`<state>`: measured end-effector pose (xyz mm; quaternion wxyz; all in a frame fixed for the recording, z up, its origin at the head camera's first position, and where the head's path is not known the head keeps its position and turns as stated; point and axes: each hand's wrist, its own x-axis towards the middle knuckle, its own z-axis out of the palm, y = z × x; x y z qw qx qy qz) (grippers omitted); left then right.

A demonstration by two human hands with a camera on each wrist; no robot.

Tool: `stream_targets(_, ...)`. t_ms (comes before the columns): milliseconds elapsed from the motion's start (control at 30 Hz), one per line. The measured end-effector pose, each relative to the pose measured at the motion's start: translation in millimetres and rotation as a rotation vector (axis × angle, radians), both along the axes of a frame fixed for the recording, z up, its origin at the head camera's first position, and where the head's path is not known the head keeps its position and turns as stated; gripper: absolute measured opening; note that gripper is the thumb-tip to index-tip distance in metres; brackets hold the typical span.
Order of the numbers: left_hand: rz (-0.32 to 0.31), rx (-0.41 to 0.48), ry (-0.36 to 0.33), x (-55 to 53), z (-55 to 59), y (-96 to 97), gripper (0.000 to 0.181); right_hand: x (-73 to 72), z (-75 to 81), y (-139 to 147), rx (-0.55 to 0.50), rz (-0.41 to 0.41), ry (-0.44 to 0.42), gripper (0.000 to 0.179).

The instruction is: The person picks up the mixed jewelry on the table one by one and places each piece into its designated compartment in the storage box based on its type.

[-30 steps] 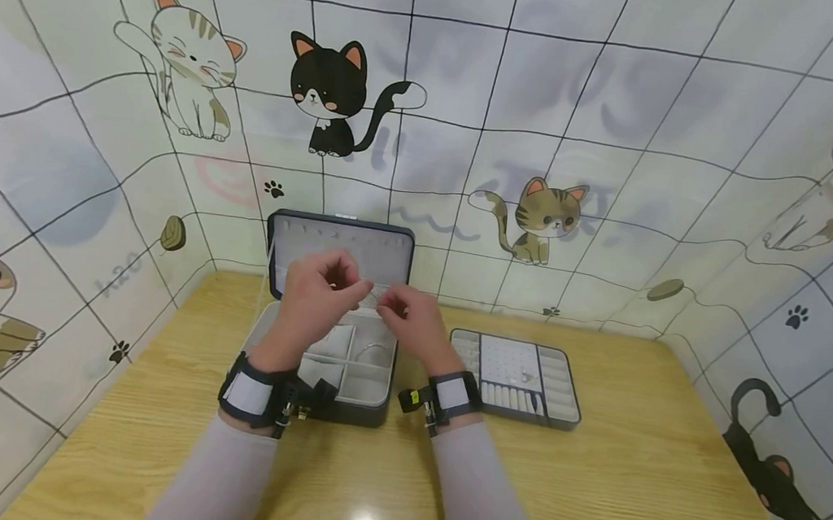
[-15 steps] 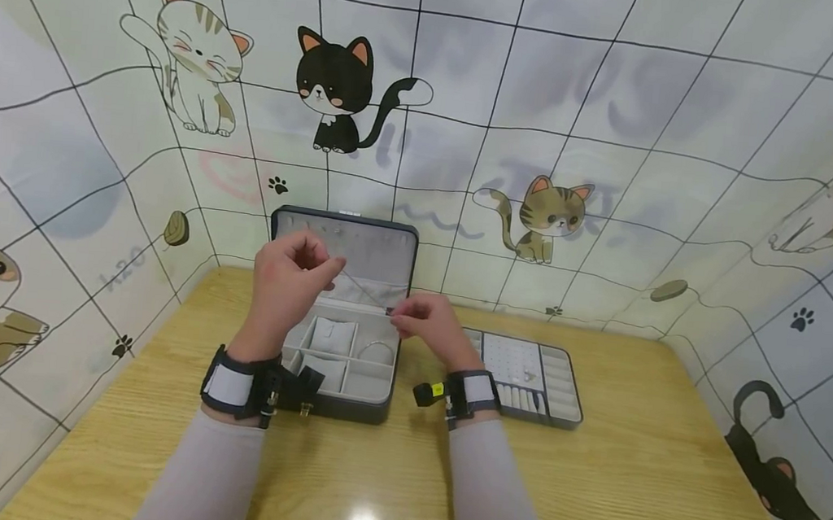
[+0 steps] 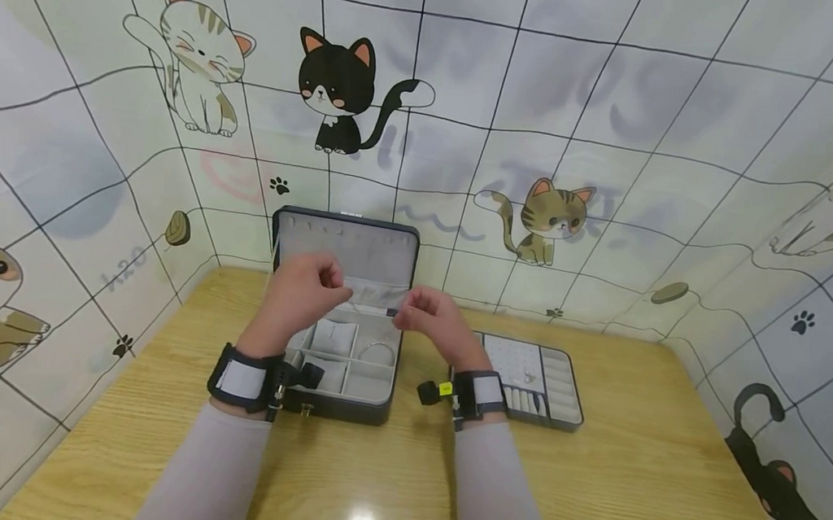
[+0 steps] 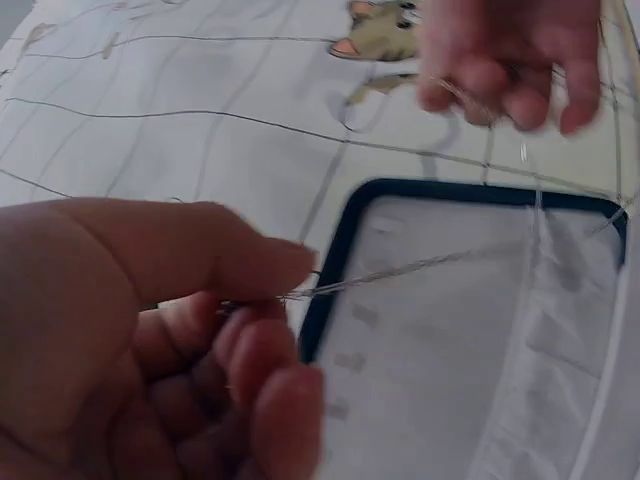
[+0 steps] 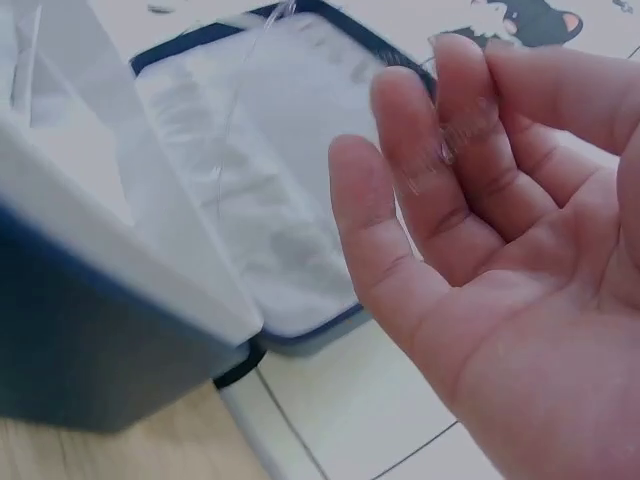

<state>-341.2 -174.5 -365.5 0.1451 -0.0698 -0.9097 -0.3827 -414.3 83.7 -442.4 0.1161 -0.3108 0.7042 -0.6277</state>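
A thin silver chain necklace (image 4: 430, 262) stretches away from my left hand (image 3: 296, 295), which pinches it between thumb and index finger. My right hand (image 3: 441, 323) is off to the right with curled fingers, its thumb and index fingertip together. Part of the fine chain (image 5: 445, 150) lies across those fingers in the right wrist view. Both hands are in the air above an open jewelry box (image 3: 346, 409), whose dark-edged lid (image 3: 380, 253) stands raised behind them. The left hand covers part of the lid and the back compartments.
Inside the box, pale cushions (image 3: 334, 337) and a round bangle (image 3: 377, 353) sit in separate compartments. To the right on the wooden table (image 3: 628, 464) lies a jewelry tray (image 3: 563, 390) with ring rolls and a small piece of jewelry. A cat-patterned wall covering (image 3: 454, 157) stands behind.
The hands, close together a second ago, have moved apart. My left hand rose to the left, then came down slightly; my right hand shifted right, beyond the box's edge.
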Motion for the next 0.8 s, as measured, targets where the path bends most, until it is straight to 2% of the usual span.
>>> stream_targets(133,-0.062,-0.187,-0.125,-8.9,-10.9,0.5,0.021,5.0,10.9,-3,-0.048,-0.013,-0.029,0.010)
stream_targets(267,-0.081,-0.329,-0.242,-13.0,-20.5,2.4,0.025,10.7,20.9,-4,-0.052,-0.056,0.001,0.018)
stream_targets(400,-0.071,-0.394,-0.274,-16.2,-28.7,1.0,0.026,14.3,28.3,-2,-0.028,-0.083,0.041,0.013)
stream_targets(500,-0.038,-0.430,-0.272,-19.2,-34.1,-4.0,0.028,15.6,30.6,-1,0.078,-0.137,0.140,0.010)
stream_targets(567,-0.008,-0.448,-0.272,-20.8,-36.9,-8.8,0.028,15.6,30.3,0,0.191,-0.227,0.267,0.013)
stream_targets(667,0.026,-0.465,-0.281,-22.8,-39.2,-15.7,0.027,13.7,25.7,0,0.368,-0.442,0.477,0.019)
stream_targets(733,0.032,-0.460,-0.294,-23.9,-39.6,-18.0,0.029,11.8,21.0,-1,0.434,-0.590,0.565,0.020)
stream_targets(800,0.014,-0.442,-0.313,-24.6,-39.3,-17.6,0.031,9.6,16.2,-1,0.449,-0.705,0.599,0.018)
